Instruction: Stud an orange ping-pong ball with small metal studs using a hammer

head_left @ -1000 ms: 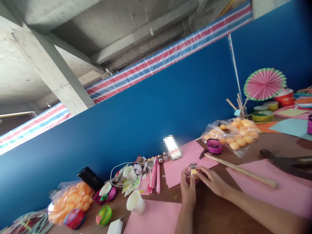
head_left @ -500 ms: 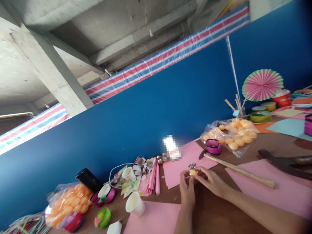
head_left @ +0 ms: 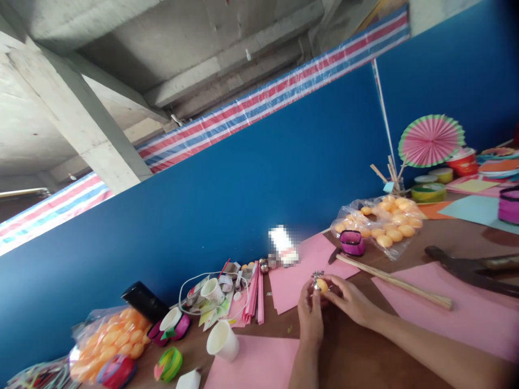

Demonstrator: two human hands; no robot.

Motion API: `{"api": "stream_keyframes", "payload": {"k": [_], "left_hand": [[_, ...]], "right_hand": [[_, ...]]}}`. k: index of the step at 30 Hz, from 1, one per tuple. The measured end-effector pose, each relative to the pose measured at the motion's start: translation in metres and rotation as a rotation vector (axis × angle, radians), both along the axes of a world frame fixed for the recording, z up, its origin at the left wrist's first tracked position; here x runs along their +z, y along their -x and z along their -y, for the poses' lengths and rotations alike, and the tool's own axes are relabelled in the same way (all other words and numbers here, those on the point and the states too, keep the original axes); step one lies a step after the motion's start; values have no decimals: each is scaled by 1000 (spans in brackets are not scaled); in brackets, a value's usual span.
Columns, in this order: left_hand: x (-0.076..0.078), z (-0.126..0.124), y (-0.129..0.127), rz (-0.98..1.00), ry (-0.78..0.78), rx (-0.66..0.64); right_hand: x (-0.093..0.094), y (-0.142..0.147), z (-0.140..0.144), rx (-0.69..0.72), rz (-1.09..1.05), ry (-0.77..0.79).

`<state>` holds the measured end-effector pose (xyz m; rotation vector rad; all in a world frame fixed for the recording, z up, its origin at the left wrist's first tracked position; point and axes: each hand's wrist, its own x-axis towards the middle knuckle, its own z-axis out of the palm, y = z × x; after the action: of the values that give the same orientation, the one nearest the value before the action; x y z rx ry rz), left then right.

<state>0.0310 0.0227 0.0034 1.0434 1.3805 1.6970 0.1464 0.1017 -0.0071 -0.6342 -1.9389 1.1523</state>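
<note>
Both hands meet above the brown tabletop, fingers closed in a pinch. My right hand (head_left: 353, 302) grips a small yellow-orange plastic ball (head_left: 323, 285) between thumb and fingertips. Against the ball's left side, at the fingertips of my left hand (head_left: 310, 312), sits a shiny silver bell (head_left: 317, 284). Just beyond the fingers, a cluster of small silver pieces (head_left: 318, 274) lies on a pink paper sheet (head_left: 284, 294). The fingers partly cover both the ball and the bell.
A white cup (head_left: 223, 341) stands left of the hands. Behind and right are a bag of orange balls (head_left: 393, 224), a magenta strap roll (head_left: 352, 243), wooden sticks (head_left: 399, 282) and a dark hammer-like tool (head_left: 458, 267). Another bag of balls (head_left: 111, 343) sits far left.
The ball has turned or shifted slightly right in my fingers, and more of the silver bell shows beside it. The whole view has shifted a little.
</note>
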Motion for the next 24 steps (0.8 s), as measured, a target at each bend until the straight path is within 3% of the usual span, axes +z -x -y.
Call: {"api": "stream_keyframes", "payload": {"k": [7,24], "left_hand": [[-2,0,2,-41,-21,-27],[0,2,3,-87,-31,-25]], "right_hand": [[-5,1,-2,12,-23,-6],[4,0,1,16,-34,10]]}}
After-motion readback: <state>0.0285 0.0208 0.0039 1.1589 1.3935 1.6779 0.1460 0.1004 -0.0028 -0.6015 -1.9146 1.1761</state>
